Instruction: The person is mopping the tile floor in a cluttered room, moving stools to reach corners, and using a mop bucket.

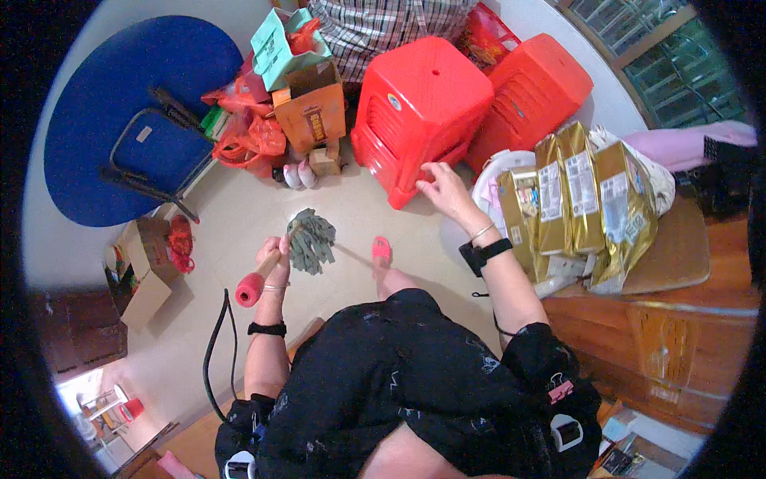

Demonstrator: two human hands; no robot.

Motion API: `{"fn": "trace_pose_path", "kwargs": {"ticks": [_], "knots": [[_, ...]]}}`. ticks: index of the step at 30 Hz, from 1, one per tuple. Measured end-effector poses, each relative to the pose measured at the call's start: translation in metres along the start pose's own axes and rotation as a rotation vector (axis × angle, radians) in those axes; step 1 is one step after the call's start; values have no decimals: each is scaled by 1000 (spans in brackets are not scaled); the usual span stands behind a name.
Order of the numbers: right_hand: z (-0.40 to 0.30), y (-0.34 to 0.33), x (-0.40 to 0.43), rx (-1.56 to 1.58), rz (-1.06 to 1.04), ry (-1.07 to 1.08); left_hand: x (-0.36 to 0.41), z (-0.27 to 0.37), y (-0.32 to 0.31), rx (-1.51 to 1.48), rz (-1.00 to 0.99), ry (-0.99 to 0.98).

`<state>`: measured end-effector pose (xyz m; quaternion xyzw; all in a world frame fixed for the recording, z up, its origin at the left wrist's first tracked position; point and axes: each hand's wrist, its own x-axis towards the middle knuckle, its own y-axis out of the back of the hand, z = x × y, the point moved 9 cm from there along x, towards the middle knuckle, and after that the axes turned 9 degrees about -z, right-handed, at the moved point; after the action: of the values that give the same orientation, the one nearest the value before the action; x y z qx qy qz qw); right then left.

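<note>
My left hand (274, 258) is closed around the wooden handle of a mop (312, 240), below the red grip (249, 290) at its top end. The grey-green strips of the mop head rest on the pale floor (239, 221). My right hand (444, 187) holds nothing, its fingers apart and partly curled beside the lower edge of a stack of red plastic stools (425, 96). Whether the fingertips touch the stools I cannot tell. A pink sandal (381, 250) is on my foot between the two hands.
A second red stool stack (529, 90) stands behind. Gold packages (574, 197) lie at the right near a white tub (508, 163). A blue round folding table (143, 114) leans at the left. Bags, an orange carton (311, 111), shoes (300, 175) and an open cardboard box (146, 263) line the walls.
</note>
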<state>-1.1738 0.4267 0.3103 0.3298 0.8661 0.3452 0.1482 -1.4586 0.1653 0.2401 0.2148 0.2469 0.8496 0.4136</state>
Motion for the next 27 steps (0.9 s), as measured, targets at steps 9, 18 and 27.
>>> {"fn": "trace_pose_path", "kwargs": {"ticks": [9, 18, 27], "knots": [[145, 91, 213, -391, 85, -89, 58, 25, -2, 67, -68, 173], [167, 90, 297, -622, -106, -283, 28, 19, 0, 39, -32, 358], [169, 90, 307, -651, -120, -317, 29, 16, 1, 46, -42, 343]]}}
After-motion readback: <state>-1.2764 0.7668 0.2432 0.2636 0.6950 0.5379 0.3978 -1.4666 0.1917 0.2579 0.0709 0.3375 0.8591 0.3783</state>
